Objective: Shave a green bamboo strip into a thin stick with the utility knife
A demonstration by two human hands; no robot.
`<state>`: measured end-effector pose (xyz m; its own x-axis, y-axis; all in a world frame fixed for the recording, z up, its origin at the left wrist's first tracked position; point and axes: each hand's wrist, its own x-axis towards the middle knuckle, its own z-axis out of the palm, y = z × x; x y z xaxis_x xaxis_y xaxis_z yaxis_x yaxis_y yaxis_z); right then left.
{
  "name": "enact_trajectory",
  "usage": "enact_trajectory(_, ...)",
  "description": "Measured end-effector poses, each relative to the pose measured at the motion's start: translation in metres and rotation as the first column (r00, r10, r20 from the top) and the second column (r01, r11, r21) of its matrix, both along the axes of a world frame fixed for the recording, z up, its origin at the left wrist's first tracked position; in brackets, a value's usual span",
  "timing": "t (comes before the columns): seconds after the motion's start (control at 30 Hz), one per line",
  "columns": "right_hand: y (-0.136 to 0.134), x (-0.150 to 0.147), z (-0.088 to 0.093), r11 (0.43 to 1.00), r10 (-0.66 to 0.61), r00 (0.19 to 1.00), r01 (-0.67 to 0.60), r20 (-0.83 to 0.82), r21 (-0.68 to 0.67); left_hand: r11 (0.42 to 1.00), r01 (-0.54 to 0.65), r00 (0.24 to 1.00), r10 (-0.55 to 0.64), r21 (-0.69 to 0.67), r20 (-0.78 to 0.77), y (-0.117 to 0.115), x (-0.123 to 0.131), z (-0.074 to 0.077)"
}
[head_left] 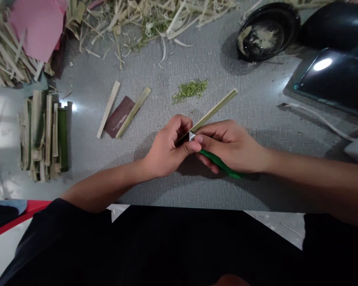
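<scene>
My left hand is closed around the lower end of a thin pale-green strip, which slants up to the right. In my right hand is a green-handled cutter, its short metal tip touching the strip between my two thumbs. Both hands meet near the middle of the table. To the left lie a flat pale strip, a dark brown rectangular piece and a greenish strip. Beyond my hands sits a small heap of green shavings.
Bundled green and pale pieces lie at the left, below pale sticks and pink paper. Curled shavings line the far side. A black bowl, a dark flat device and a white cable are at the right.
</scene>
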<state>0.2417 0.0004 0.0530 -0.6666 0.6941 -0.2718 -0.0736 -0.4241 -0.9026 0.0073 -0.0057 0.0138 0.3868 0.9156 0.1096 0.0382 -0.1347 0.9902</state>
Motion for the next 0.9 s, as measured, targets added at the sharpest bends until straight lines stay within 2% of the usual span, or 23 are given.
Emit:
enact_trajectory(0.17, -0.005, -0.003, 0.003, 0.992, -0.123, 0.992, 0.123, 0.036, 0.017, 0.999, -0.024, 1.000, 0.024, 0.040, 0.006, 0.002, 0.000, -0.003)
enact_trajectory(0.33, 0.004, -0.001, 0.005, 0.995, 0.017, 1.000, -0.016, 0.006, -0.094, 0.994, 0.040, 0.998, -0.045, 0.105, 0.039, 0.007, -0.002, -0.008)
enact_trajectory(0.5, 0.011, 0.000, 0.008, 0.985, 0.069, 0.998, -0.070, -0.011, -0.158, 0.987, 0.037, 0.996, -0.050, 0.159, 0.079, 0.006, -0.002, -0.012)
enact_trajectory(0.7, 0.002, -0.005, 0.012, 0.996, -0.033, 0.997, 0.039, 0.077, -0.081, 0.984, 0.002, 0.990, -0.027, 0.177, 0.139, 0.004, 0.000, -0.012)
enact_trajectory(0.9, -0.007, -0.010, 0.014, 0.987, -0.148, 0.978, 0.155, 0.150, -0.033, 0.990, -0.030, 0.996, 0.019, 0.136, 0.087, 0.006, 0.001, -0.011)
